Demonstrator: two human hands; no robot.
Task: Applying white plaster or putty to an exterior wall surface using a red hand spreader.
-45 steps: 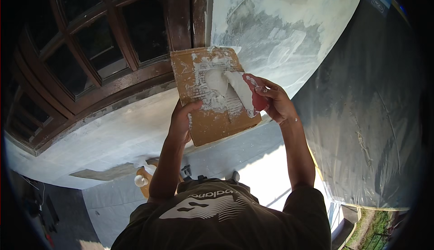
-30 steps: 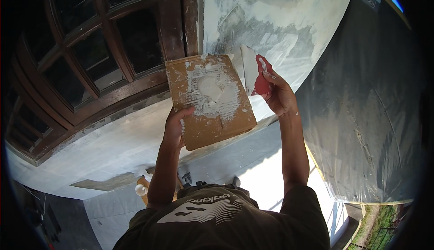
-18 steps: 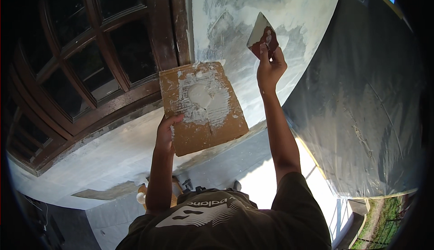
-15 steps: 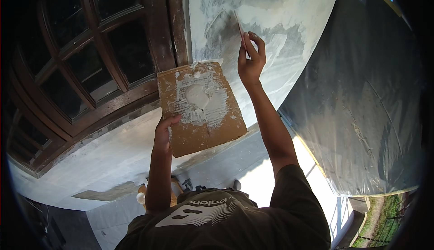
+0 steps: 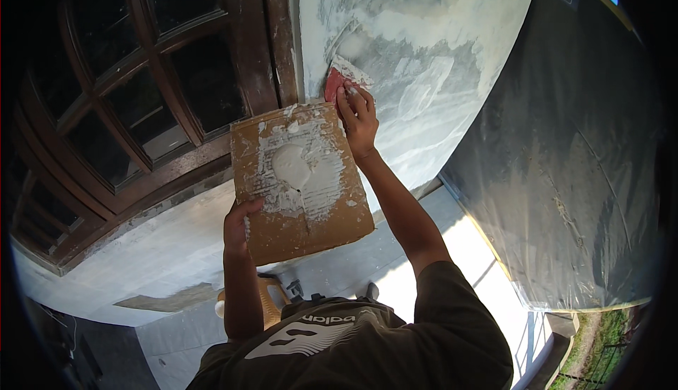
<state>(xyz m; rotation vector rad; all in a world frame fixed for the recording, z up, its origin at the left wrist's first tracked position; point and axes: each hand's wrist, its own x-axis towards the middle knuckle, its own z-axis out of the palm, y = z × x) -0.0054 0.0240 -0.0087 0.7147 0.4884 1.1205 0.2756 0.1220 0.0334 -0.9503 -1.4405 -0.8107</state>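
Observation:
My left hand (image 5: pixel 240 226) grips the left edge of a brown cardboard sheet (image 5: pixel 332 233), with the thumb on top. White putty is smeared over the middle of the sheet, and a thicker round mound (image 5: pixel 291 165) sits in it. Between the fingers of my right hand (image 5: pixel 361 123) is a red putty scraper (image 5: pixel 335 82), its edge coated white. The scraper is at the patchy grey and white wall (image 5: pixel 431 37), just beyond the cardboard's far right corner; whether its edge touches the wall I cannot tell.
A dark brown wooden window frame (image 5: pixel 152 51) with glass panes borders the wall on the left. Dark plastic sheeting (image 5: pixel 565 143) hangs at the right. Below, an orange-yellow chair or stool (image 5: pixel 270 300) stands on the grey floor (image 5: pixel 339 270) beside the wall.
My right hand has moved down and left along the wall, and the scraper has turned so its red face shows. The cardboard has shifted slightly left and nearer with my left hand.

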